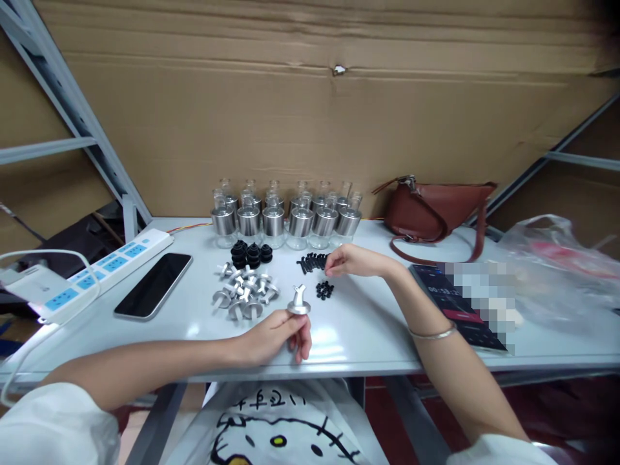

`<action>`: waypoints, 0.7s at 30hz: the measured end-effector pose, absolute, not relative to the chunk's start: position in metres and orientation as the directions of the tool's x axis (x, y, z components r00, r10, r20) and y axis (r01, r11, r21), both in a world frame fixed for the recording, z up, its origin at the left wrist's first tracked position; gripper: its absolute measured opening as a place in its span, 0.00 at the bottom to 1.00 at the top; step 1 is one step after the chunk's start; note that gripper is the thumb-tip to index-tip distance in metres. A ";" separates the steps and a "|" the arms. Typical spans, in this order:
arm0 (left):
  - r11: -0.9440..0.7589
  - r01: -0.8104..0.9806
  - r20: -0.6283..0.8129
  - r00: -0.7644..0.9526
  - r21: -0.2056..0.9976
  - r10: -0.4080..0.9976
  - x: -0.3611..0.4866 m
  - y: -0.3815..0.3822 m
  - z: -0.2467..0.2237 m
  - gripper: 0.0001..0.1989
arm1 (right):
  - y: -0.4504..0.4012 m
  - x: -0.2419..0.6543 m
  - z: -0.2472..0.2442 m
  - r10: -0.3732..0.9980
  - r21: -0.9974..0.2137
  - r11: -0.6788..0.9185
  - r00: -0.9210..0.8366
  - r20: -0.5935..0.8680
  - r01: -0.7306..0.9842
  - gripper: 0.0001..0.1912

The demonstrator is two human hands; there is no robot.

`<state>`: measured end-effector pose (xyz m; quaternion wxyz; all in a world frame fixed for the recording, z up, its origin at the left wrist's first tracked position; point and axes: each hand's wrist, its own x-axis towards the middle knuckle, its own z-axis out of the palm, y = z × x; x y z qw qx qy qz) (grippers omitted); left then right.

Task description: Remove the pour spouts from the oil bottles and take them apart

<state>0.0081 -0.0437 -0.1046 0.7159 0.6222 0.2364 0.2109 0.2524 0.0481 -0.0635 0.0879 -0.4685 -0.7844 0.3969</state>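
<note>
My left hand (285,334) is closed round the lower end of a silver pour spout (299,302), which stands upright above the fist near the table's front edge. At the row of small black lever-like pieces (312,261), my right hand (349,261) has thumb and fingers pinched together; what lies between the fingertips is hidden. Just below that hand is a cluster of tiny black caps (324,290). Left of them lies a heap of loose silver pour spouts (245,294). Behind the heap, black ribbed stoppers (252,254) are stacked.
Several glass bottles with metal sleeves (274,221) stand along the back. At left are a power strip (113,265) and a phone (154,285). On the right are a brown handbag (436,210), a tablet (465,303) showing a timer, and a plastic bag (557,271).
</note>
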 end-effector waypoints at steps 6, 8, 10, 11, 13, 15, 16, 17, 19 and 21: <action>0.141 -0.014 -0.075 0.796 0.990 0.600 0.008 -0.044 -0.105 0.21 | 0.051 0.253 -0.070 0.809 -0.692 0.242 -0.535 -0.243 0.681 0.16; 0.141 -0.009 -0.079 0.797 0.990 0.599 0.007 -0.045 -0.105 0.21 | 0.051 0.252 -0.072 0.809 -0.673 0.261 -0.538 -0.239 0.692 0.15; 0.142 -0.008 -0.080 0.795 0.990 0.601 0.007 -0.045 -0.104 0.21 | 0.051 0.251 -0.074 0.814 -0.653 0.266 -0.527 -0.242 0.710 0.13; 0.142 -0.008 -0.080 0.795 0.990 0.601 0.007 -0.045 -0.103 0.21 | 0.052 0.250 -0.075 0.819 -0.641 0.267 -0.520 -0.242 0.719 0.12; 0.144 -0.009 -0.080 0.796 0.989 0.599 0.007 -0.045 -0.103 0.20 | 0.052 0.250 -0.077 0.827 -0.624 0.276 -0.511 -0.233 0.731 0.11; 0.144 -0.011 -0.078 0.798 0.989 0.598 0.007 -0.044 -0.103 0.20 | 0.053 0.251 -0.078 0.827 -0.624 0.283 -0.515 -0.226 0.728 0.09; 0.142 -0.010 -0.077 0.798 0.990 0.597 0.007 -0.044 -0.104 0.20 | 0.053 0.251 -0.078 0.825 -0.632 0.281 -0.518 -0.226 0.723 0.09; 0.139 -0.010 -0.076 0.799 0.990 0.596 0.008 -0.044 -0.104 0.20 | 0.053 0.250 -0.079 0.824 -0.640 0.276 -0.519 -0.226 0.717 0.08; 0.135 -0.007 -0.076 0.800 0.991 0.595 0.008 -0.044 -0.104 0.20 | 0.053 0.250 -0.079 0.826 -0.645 0.270 -0.516 -0.227 0.715 0.07; 0.136 -0.002 -0.080 0.800 0.991 0.595 0.007 -0.044 -0.104 0.20 | 0.053 0.249 -0.079 0.829 -0.633 0.273 -0.511 -0.226 0.724 0.06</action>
